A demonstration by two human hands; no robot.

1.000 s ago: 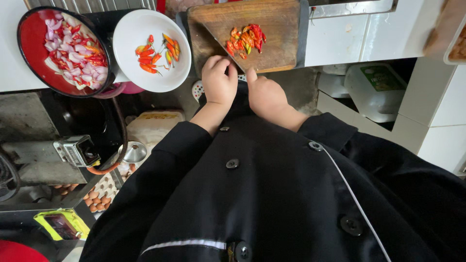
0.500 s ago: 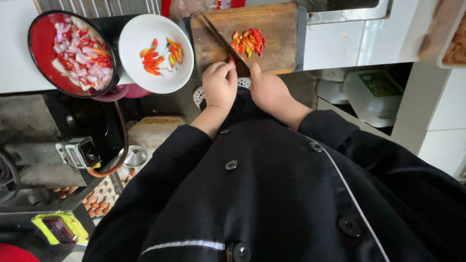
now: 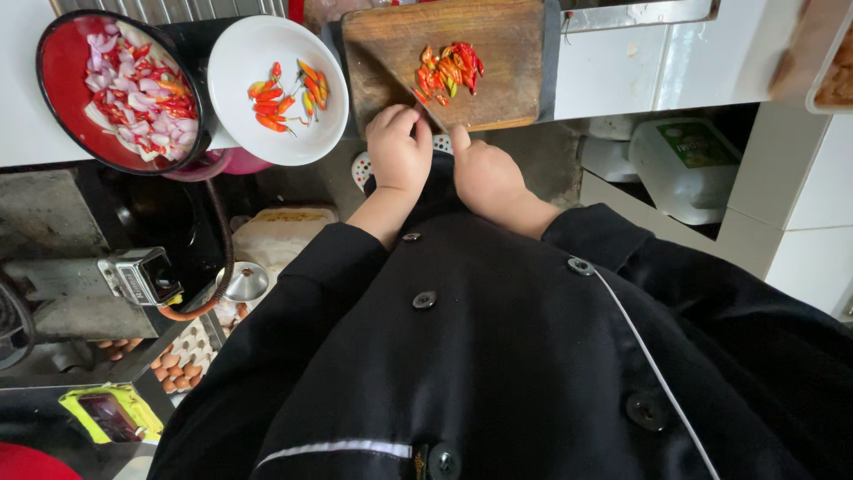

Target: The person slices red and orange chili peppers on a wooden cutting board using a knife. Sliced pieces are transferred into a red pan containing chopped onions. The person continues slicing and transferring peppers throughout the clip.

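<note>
Where two hands [image 3: 440, 160] meet, one cutting board [image 3: 480, 76], two bowls [image 3: 258, 53]

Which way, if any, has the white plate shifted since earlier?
No: the white plate still sits just left of the cutting board, next to the red bowl.

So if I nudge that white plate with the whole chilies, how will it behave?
The white plate looks glazed and rigid, so it would probably slide rather than flex. It seems to overhang the counter edge, so it might tip. The small whole chilies lie loose and would likely roll.
</note>
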